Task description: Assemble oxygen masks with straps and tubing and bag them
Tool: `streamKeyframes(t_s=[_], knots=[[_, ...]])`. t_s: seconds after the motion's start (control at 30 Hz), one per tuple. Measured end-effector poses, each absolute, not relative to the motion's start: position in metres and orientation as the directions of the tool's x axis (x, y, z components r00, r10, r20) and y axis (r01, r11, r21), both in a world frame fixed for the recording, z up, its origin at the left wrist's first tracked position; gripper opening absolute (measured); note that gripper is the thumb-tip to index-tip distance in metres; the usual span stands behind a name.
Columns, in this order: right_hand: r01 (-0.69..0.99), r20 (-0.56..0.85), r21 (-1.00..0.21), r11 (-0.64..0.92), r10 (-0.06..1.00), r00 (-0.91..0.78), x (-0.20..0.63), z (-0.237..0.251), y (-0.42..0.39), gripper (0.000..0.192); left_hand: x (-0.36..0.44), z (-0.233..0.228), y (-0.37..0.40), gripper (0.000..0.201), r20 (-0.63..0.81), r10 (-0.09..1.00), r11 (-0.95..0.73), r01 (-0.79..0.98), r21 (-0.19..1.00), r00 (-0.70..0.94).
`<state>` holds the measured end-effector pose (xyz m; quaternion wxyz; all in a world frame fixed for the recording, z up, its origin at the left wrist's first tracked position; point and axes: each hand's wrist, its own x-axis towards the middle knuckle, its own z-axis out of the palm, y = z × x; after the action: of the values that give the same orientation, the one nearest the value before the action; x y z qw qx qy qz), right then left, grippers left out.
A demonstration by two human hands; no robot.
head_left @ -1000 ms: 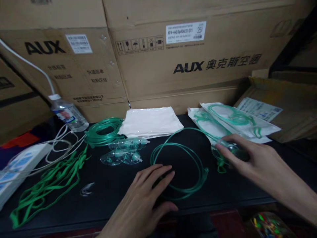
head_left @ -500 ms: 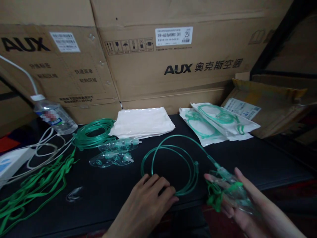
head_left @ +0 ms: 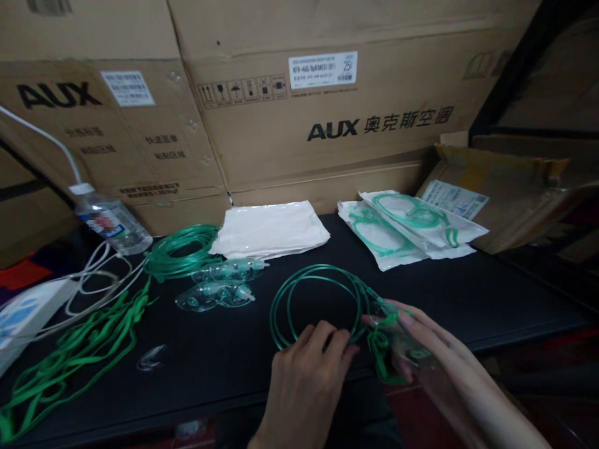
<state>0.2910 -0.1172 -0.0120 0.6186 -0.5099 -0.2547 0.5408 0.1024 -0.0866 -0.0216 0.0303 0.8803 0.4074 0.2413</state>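
We are looking down at a black table (head_left: pixel 491 293) backed by large cardboard boxes (head_left: pixel 327 118). Our right hand (head_left: pixel 421 349), at about four o'clock, has its fingers curled around a clear oxygen mask (head_left: pixel 402 346) with a bunched green strap (head_left: pixel 380 349). Our left hand (head_left: pixel 309 374), at six o'clock, rests its bent fingertips on the near edge of the coiled green tubing (head_left: pixel 318 299); whether they pinch it we cannot tell. The coil lies at the table's centre, its end running to the mask.

To do this well, we judge the loops should be kept even and flat, without kinking.

At one o'clock, two sealed pouches (head_left: pixel 407 231) each hold a green tube set. An open carton (head_left: pixel 510 187) at two o'clock shows a printed packet (head_left: pixel 452 198). At ten o'clock a capped water bottle (head_left: pixel 110 221) lies tilted; its fill is unclear.
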Motion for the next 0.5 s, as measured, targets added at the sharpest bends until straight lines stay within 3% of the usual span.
streamKeyframes(t_s=[0.17, 0.3, 0.43, 0.5], knots=[[-0.472, -0.205, -0.881, -0.041, 0.931, 0.303, 0.274, -0.006, -0.107, 0.037, 0.12, -0.015, -0.086, 0.012, 0.304, 0.83, -0.551, 0.771, 0.32, 0.467], [-0.501, -0.26, -0.863, -0.064, 0.906, 0.334, 0.263, 0.001, -0.108, 0.055, 0.127, -0.011, -0.088, 0.024, 0.205, 0.902, -0.431, 0.798, 0.422, 0.379], [-0.432, -0.246, -0.897, -0.09, 0.915, 0.32, 0.265, -0.005, -0.108, 0.062, 0.098, -0.018, -0.094, 0.032, 0.392, 0.793, -0.606, 0.668, 0.432, 0.466], [-0.399, -0.217, -0.913, -0.081, 0.926, 0.31, 0.267, -0.01, -0.105, 0.059, 0.077, -0.021, -0.093, 0.029, 0.466, 0.796, -0.582, 0.697, 0.418, 0.386]])
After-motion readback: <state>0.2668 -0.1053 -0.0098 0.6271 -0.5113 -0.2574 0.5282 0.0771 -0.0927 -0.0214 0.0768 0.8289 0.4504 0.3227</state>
